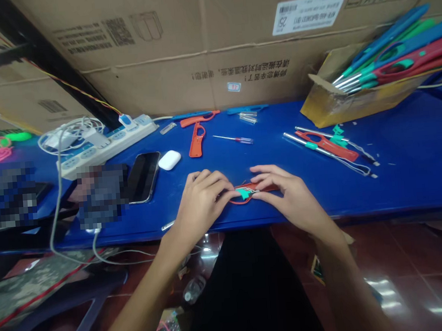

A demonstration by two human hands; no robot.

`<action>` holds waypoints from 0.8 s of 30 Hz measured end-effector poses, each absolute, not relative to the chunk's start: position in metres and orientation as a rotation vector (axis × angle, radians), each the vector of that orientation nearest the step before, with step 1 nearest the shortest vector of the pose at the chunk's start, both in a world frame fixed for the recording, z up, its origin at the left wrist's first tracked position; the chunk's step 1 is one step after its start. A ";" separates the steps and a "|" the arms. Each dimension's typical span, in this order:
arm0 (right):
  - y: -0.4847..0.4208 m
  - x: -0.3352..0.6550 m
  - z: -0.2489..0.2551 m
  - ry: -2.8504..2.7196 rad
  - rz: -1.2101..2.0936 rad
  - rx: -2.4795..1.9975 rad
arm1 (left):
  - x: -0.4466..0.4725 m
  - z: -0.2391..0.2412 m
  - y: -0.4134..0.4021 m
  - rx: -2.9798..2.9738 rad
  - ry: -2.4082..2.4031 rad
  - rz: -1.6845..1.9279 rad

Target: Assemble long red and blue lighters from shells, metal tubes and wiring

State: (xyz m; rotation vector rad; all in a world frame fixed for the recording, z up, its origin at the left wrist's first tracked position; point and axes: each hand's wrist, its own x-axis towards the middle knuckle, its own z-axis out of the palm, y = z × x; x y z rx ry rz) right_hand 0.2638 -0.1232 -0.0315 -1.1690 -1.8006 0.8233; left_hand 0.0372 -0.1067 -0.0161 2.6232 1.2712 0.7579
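Note:
Both my hands rest on the front part of the blue table (395, 173). Between them lies a red plastic lighter shell (245, 191) with a green trigger piece. My left hand (203, 202) has its fingers curled and pinches the left end of this piece. My right hand (283, 191) grips its right end, fingertips pressed on the green part. Most of the red shell is hidden under my fingers.
A black phone (143, 176), a white earbud case (169, 160) and a white power strip (106, 146) with cables lie at the left. Orange shell halves (197, 137), a small screwdriver (234, 139) and a red lighter with metal rods (329, 147) lie farther back. A cardboard box (338, 104) of long lighters stands back right.

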 end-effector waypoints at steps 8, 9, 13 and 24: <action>-0.122 0.265 -0.032 -1.876 0.796 -1.148 | 0.040 -0.020 -0.105 2.569 1.300 0.793; -0.122 0.265 -0.032 -1.877 0.799 -1.145 | 0.040 -0.020 -0.105 2.559 1.302 0.790; -0.123 0.265 -0.031 -1.879 0.812 -1.139 | 0.039 -0.023 -0.105 2.550 1.306 0.801; -0.124 0.263 -0.029 -1.904 0.810 -1.151 | 0.038 -0.022 -0.107 2.557 1.303 0.798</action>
